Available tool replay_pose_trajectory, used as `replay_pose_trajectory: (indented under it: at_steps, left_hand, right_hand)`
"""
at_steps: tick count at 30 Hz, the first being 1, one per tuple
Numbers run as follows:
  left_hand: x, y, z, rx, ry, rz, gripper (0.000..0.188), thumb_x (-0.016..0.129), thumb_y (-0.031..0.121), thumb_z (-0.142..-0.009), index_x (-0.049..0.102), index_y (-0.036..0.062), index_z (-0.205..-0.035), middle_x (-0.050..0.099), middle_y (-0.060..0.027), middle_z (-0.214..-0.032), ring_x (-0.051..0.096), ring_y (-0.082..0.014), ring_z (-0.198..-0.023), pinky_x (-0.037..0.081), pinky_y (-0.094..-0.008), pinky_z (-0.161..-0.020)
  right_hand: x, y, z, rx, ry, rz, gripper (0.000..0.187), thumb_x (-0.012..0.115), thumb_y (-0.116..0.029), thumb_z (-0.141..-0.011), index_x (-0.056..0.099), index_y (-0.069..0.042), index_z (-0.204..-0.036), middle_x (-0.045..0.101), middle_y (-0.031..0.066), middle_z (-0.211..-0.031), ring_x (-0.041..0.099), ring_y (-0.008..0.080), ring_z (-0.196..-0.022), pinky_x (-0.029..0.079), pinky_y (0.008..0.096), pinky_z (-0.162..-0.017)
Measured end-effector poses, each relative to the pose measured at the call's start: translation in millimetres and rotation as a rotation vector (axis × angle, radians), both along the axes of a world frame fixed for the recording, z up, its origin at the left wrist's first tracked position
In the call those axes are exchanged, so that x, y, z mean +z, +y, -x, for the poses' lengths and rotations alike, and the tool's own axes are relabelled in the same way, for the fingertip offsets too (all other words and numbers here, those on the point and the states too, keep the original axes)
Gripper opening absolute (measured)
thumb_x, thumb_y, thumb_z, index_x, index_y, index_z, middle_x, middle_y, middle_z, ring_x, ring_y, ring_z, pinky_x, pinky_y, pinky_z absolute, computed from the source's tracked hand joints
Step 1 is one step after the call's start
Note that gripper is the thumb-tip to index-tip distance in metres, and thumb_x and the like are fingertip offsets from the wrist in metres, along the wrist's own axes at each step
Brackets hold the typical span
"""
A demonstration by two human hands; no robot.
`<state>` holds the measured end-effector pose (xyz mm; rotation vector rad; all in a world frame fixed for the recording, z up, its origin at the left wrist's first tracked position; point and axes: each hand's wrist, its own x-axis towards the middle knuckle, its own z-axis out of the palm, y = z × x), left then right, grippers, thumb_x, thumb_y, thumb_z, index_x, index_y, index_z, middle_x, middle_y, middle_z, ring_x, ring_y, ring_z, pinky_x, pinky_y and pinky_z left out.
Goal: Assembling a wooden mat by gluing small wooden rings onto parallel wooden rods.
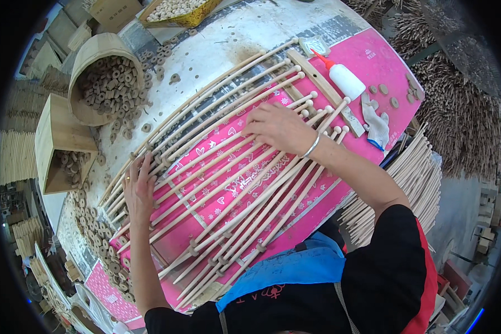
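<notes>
The blue apron (295,273) is nearest, its lower part cut off by the bottom edge. Beyond it, pale sticks (264,209) with round knobs lie slantwise across the pink sheet (384,67) on the table, many with a brown ring (260,247) near the far end from the knob.

The hands are well apart. The left hand (137,189) rests at the ringed ends of the upper sticks, fingers slightly parted and bent; its palm is turned from view. The right hand (281,129) lies back-up across the sticks near the knobs, fingers curved over them. Its fingertips are partly hidden, so whether either hand grips a stick cannot be told.

The right forearm passes above the lower knobs. Behind, the bundles (456,94) blur into the dark rim.
</notes>
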<state>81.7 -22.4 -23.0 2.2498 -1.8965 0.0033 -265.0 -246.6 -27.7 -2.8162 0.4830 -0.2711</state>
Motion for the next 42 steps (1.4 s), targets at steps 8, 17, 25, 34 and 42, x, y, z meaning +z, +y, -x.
replay_pose_trajectory:
  at_steps: [8,17,25,34,42]
  left_hand:
    - [6,3,0,-0.078,0.128,0.038,0.055,0.062,0.003,-0.090,0.058,0.0154,-0.143,0.056,-0.0122,-0.130,0.054,-0.0327,-0.117,0.039,-0.0452,-0.104]
    - [19,8,4,-0.124,0.320,-0.025,0.050,0.057,0.001,-0.092,0.059,0.0128,-0.141,0.056,-0.0143,-0.133,0.056,-0.0344,-0.120,0.042,-0.0426,-0.104]
    - [16,1,7,-0.080,0.346,-0.044,0.048,0.057,0.009,-0.096,0.058,0.0143,-0.143,0.057,-0.0141,-0.131,0.054,-0.0342,-0.122,0.041,-0.0434,-0.105]
    - [12,-2,8,-0.092,0.178,0.003,0.046,0.059,0.014,-0.097,0.058,0.0149,-0.143,0.060,-0.0105,-0.125,0.058,-0.0300,-0.115,0.043,-0.0437,-0.098]
    - [7,-57,-18,-0.110,0.038,0.199,0.053,0.063,0.002,-0.090,0.059,0.0158,-0.141,0.062,-0.0079,-0.126,0.060,-0.0298,-0.114,0.045,-0.0424,-0.095]
  right_hand:
    - [-7,-38,23,-0.116,-0.040,0.022,0.023,0.069,-0.015,-0.086,0.069,-0.017,-0.110,0.065,0.0014,-0.110,0.059,0.0214,-0.113,0.048,0.0403,-0.098]
    - [-14,-32,33,-0.198,-0.208,0.093,0.016,0.071,-0.010,-0.080,0.069,-0.013,-0.096,0.064,0.0029,-0.105,0.060,0.0239,-0.109,0.047,0.0398,-0.096]
    - [5,-65,73,-0.318,-0.086,0.122,0.010,0.073,-0.018,-0.082,0.068,-0.013,-0.089,0.064,0.0024,-0.095,0.060,0.0224,-0.102,0.047,0.0455,-0.087]
    - [13,-37,77,-0.074,-0.089,-0.078,0.008,0.069,-0.015,-0.085,0.070,-0.009,-0.089,0.065,0.0055,-0.095,0.062,0.0261,-0.097,0.048,0.0405,-0.089]
    - [10,-50,84,-0.106,0.029,0.190,0.007,0.069,-0.019,-0.085,0.066,-0.013,-0.087,0.061,0.0016,-0.092,0.059,0.0196,-0.100,0.043,0.0368,-0.092]
